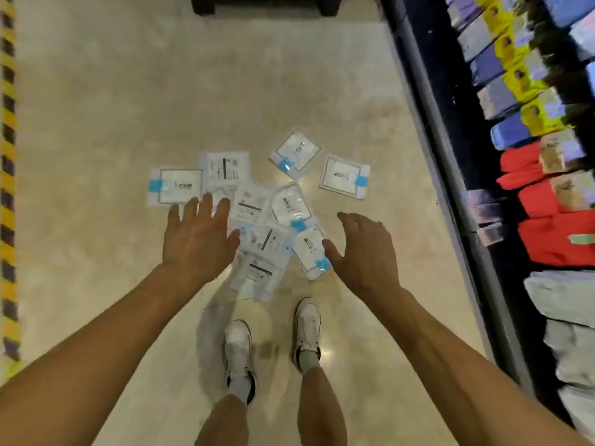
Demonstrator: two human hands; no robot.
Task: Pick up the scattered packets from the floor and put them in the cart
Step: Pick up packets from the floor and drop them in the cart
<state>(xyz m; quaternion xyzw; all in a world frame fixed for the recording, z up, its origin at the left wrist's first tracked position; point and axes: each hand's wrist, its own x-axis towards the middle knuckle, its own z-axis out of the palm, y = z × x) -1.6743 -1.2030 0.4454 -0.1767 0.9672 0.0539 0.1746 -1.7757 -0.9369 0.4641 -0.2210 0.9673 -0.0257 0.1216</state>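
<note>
Our left grip, fingers spread and empty, hovers over the packets scattered on the floor; our right grip, loosely curled and empty, hovers at their right edge.

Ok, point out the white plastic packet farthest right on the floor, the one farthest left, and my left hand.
Rightmost white plastic packet with blue tape (343,175): head view, on its white label.
Leftmost white plastic packet (180,186): head view, on its centre label.
Left hand (196,246): head view, back of the hand.
</note>
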